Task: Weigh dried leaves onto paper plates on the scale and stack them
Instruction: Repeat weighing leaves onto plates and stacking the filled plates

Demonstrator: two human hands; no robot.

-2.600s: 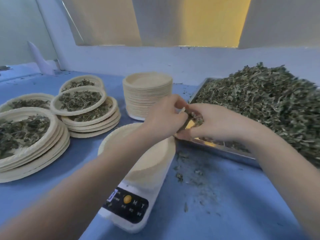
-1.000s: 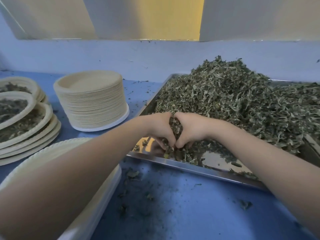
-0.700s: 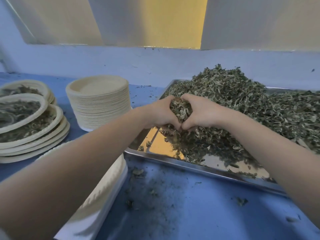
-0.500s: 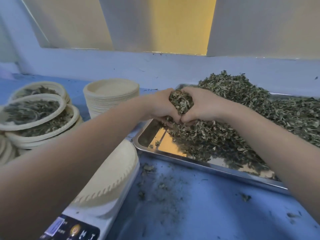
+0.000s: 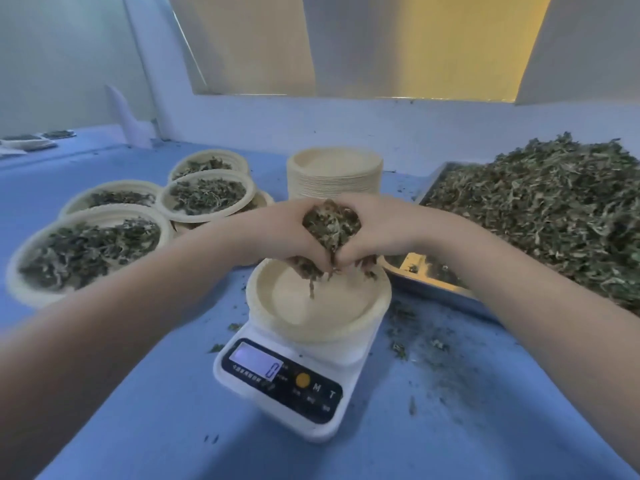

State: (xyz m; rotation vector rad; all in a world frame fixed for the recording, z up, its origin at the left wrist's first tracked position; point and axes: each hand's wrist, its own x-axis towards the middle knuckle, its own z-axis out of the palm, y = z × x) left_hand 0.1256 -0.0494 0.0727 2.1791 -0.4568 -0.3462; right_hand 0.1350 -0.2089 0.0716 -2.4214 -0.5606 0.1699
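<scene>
Both my hands are cupped together around a clump of dried leaves (image 5: 331,226), left hand (image 5: 284,233) and right hand (image 5: 378,230) pressed side by side with the fingers curled in under the bundle. I'm holding it right over the empty paper plate (image 5: 360,317) sitting on the white scale (image 5: 239,344), and a few bits are dangling down from between my fingertips toward the plate. The scale's display (image 5: 256,362) looks like it reads zero, though it's kinda blurry.

Off to my right is the metal tray (image 5: 408,268) heaped with the big pile of leaves (image 5: 540,216). Behind my hands there's a tall stack of empty plates (image 5: 334,174), and to the left the filled plates (image 5: 90,251) sit stacked in a few piles on the blue table (image 5: 173,410). Crumbs of leaf (image 5: 429,344) are scattered on the table just right of the scale.
</scene>
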